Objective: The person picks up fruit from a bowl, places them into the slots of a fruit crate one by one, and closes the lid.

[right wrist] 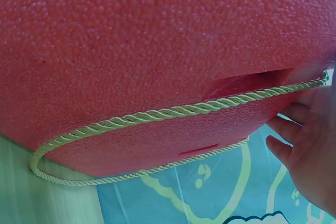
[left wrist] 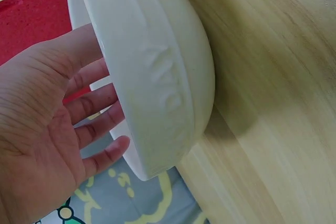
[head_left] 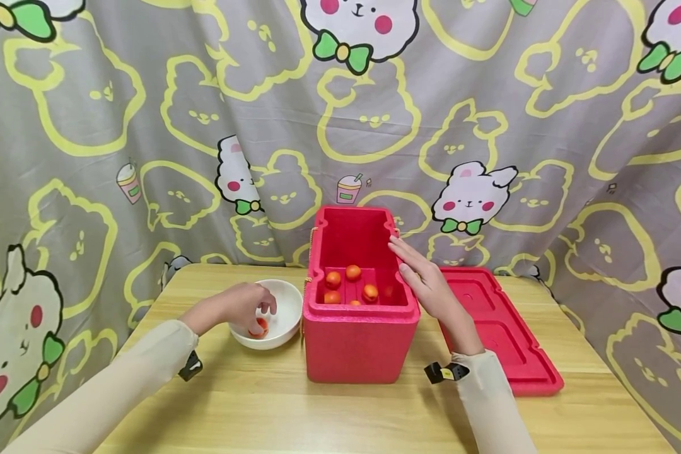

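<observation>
My left hand [head_left: 243,305] reaches over the rim of a white bowl [head_left: 286,301] on the table. Inside the bowl, a small round orange-red fruit [head_left: 263,326] lies beneath the thumb, with the other fingers spread apart from it. In the left wrist view the fingers [left wrist: 97,100] extend past the rim of the bowl [left wrist: 163,77], and the fruit is hidden. To the right stands a red foam box [head_left: 363,347] without its lid; several orange fruits [head_left: 353,272] lie in it. Against its right rim rests my right hand [head_left: 428,280], fingers extended.
The box's red lid [head_left: 502,328] lies flat on the wooden table [head_left: 250,410], right of the box. A twisted gold cord [right wrist: 184,110] hangs along the box's side. Behind the table hangs a grey curtain [head_left: 284,126] with cartoon prints.
</observation>
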{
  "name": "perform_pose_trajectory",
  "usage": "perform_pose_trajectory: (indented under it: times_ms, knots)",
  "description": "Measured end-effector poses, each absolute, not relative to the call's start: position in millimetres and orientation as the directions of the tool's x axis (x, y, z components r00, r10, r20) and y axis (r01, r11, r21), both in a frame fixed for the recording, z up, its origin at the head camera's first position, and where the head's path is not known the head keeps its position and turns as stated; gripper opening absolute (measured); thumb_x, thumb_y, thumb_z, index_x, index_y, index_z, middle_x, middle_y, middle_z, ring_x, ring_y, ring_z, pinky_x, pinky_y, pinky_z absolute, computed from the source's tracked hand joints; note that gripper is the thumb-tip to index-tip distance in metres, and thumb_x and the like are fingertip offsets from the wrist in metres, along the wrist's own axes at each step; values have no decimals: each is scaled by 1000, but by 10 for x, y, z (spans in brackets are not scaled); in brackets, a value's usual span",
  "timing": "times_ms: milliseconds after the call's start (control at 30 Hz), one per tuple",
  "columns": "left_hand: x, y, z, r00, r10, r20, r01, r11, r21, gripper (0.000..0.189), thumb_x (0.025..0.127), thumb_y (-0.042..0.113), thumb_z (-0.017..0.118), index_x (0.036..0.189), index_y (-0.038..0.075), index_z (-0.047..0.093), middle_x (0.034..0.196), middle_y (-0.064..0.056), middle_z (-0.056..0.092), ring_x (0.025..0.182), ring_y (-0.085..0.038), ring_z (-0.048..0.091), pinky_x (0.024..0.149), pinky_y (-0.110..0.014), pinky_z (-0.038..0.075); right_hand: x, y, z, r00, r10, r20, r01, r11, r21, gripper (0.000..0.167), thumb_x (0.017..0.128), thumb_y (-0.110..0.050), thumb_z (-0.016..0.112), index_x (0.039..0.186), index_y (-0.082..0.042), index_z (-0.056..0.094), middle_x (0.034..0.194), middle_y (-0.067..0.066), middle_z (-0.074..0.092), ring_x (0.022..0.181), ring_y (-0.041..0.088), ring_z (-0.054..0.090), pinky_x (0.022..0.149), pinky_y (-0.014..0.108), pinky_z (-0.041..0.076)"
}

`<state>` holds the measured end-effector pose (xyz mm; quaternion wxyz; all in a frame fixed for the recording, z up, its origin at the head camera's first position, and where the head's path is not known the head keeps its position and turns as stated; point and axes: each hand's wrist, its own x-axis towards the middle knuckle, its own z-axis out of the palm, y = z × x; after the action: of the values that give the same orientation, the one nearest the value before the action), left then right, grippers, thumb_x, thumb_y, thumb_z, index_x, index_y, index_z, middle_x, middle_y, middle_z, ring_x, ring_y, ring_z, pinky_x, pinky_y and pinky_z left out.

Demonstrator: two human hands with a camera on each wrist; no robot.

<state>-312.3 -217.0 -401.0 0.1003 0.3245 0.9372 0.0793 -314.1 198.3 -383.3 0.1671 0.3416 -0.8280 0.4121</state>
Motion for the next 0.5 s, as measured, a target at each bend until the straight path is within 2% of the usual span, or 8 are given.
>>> perform_pose_trajectory:
  times_ms: [400,500]
  knots:
    - [-3084,-2164,-4005,-756,644,-119,628,764,148,22,69,13,84,87,13,70,79,2,64,70,-8,49,64,-26,42,-3136,1989,-3834,-720,-425,549,-694,435,-574,53,102,-21,52,154,-15,45,163,4,39,153,26,34,109,58,45]
    - [-3078,-2171,-4010,-756,644,-120,629,765,141,22,69,12,84,86,13,70,78,3,63,69,-7,49,64,-25,42,-3134,1991,-3836,-719,-426,549,-695,434,-573,53,102,-20,52,154,-12,46,163,4,39,153,27,34,109,58,45]
